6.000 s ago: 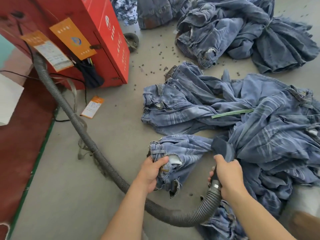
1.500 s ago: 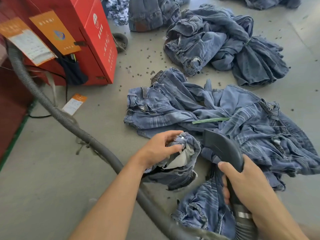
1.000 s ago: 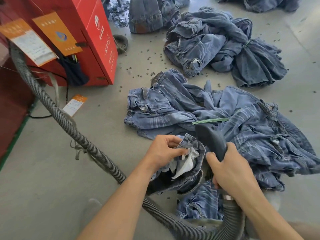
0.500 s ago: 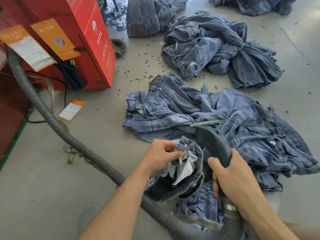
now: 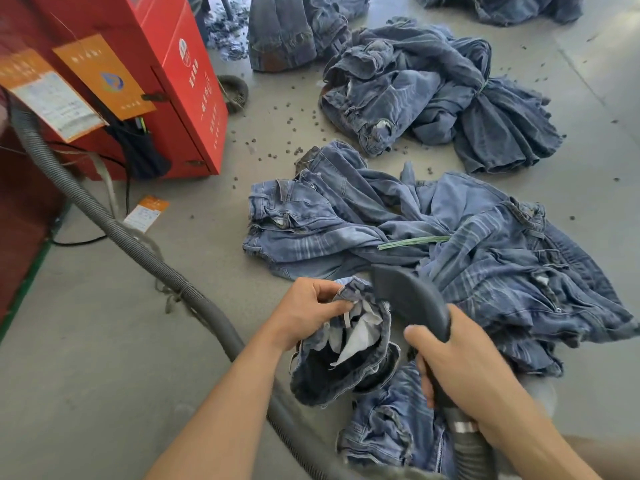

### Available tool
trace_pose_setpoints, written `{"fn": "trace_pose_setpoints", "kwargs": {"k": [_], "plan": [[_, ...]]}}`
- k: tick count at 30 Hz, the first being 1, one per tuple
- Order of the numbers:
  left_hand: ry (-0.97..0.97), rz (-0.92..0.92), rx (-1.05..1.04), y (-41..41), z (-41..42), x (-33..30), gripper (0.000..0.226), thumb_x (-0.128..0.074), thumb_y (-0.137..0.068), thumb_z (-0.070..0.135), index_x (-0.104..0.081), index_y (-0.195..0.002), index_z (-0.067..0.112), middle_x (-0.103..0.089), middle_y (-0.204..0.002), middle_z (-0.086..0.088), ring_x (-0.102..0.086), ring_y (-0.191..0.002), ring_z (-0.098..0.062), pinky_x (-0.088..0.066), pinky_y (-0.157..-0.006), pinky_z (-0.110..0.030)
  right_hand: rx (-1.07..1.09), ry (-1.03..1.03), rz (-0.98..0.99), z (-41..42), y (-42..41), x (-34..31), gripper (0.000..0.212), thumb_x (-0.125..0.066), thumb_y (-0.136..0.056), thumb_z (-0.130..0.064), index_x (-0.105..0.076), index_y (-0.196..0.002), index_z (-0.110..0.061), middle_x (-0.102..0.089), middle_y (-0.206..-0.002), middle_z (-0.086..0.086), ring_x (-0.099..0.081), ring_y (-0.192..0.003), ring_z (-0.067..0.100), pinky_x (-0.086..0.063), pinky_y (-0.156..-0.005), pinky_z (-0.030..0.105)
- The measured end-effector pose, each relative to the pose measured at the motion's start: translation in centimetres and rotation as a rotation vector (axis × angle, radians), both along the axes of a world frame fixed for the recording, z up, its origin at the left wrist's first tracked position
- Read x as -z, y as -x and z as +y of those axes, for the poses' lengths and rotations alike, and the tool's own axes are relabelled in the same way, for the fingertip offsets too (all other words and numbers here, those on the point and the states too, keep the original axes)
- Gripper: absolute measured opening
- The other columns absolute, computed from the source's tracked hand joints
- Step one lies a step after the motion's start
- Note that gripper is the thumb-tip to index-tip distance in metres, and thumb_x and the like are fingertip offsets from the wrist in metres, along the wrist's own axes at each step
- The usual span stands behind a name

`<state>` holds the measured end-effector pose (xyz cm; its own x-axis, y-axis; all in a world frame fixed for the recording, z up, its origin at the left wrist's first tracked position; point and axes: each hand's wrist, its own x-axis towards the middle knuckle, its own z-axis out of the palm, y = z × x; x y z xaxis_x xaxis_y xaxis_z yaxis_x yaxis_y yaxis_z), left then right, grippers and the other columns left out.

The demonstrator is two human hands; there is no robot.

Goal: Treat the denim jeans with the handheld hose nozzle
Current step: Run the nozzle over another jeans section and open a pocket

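Fingers of the left hand (image 5: 304, 315) pinched the open waistband of a pair of jeans (image 5: 346, 355), showing white pocket lining inside. Right-hand (image 5: 460, 365) fingers were wrapped around the dark nozzle (image 5: 408, 299), whose mouth sat just beside that waistband. From the jeans, a grey hose (image 5: 114, 230) ran left towards a red machine (image 5: 166, 81). Beyond the jeans lay several more denim heaps (image 5: 433, 95), so much work probably remained.

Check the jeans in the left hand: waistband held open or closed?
Open. The left hand pinches the waistband rim of the jeans, which gapes to show white pocket lining and the dark inside.
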<state>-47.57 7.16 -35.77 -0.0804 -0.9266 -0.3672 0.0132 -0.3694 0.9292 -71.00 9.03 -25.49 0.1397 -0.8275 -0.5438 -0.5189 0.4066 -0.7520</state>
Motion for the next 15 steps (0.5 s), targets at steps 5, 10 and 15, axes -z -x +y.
{"fn": "trace_pose_setpoints", "kwargs": {"k": [5, 10, 15], "plan": [[-0.001, 0.035, 0.004, -0.1, 0.6, 0.4, 0.026, -0.078, -0.089, 0.008, -0.083, -0.105, 0.028, -0.08, -0.104, -0.004, -0.074, -0.092, -0.012, -0.058, -0.086, -0.029, -0.082, 0.032, 0.091, -1.1, -1.8, 0.9, 0.018, -0.06, -0.095, -0.03, -0.052, -0.1, -0.014, -0.063, -0.058, 0.012, -0.06, -0.041, 0.029, -0.052, -0.045, 0.038], [-0.055, 0.102, -0.027, -0.8, 0.6, 0.8, 0.022, -0.079, -0.088, 0.011, -0.082, -0.108, 0.02, -0.079, -0.108, -0.008, -0.076, -0.099, -0.019, -0.061, -0.089, -0.034, 0.081, 0.078, 0.046, -1.3, -0.1, -0.1, 0.015, -0.062, -0.095, -0.027, -0.052, -0.098, -0.016, -0.064, -0.058, 0.017, -0.058, -0.044, 0.031, -0.056, -0.052, 0.055], [-0.141, 0.275, -0.041, -0.1, 0.0, 0.4, 0.022, -0.068, -0.095, 0.002, -0.078, -0.113, 0.007, -0.076, -0.117, -0.017, -0.072, -0.107, -0.026, -0.056, -0.099, -0.038, -0.13, 0.084, 0.124, 0.5, -1.0, -0.9, 0.015, -0.061, -0.095, -0.035, -0.05, -0.095, -0.025, -0.064, -0.055, 0.008, -0.06, -0.04, 0.023, -0.051, -0.045, 0.036]]}}
